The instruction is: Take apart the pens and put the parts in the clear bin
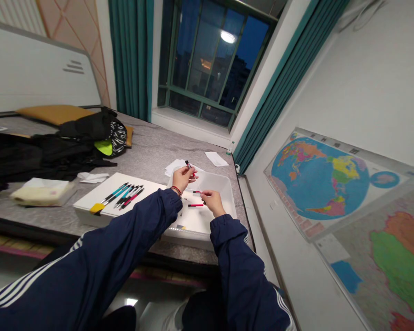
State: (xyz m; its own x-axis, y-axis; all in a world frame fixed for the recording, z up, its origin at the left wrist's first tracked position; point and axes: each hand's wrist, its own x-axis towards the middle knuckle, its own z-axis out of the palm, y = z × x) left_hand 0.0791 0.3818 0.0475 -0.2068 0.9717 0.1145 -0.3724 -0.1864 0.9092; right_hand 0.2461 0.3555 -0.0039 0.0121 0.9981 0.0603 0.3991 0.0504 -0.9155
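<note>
Left hand (182, 179) holds pen (188, 164) (tilted); right hand (214, 203) over tray (224, 182).

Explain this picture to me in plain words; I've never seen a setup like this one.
There is no robot here: these are a person's own two bare hands, in navy sleeves. The single picture comes from a camera worn on the head, looking forward and down.

On the gray surface stands a white box with several pens lying side by side on top. Right of it is a white bin with a red-and-black piece in it. A dark garment lies farther left.

The left hand holds a slim red-and-black pen part. The right hand has its fingertips beside another small piece; whether it grips anything is unclear.
</note>
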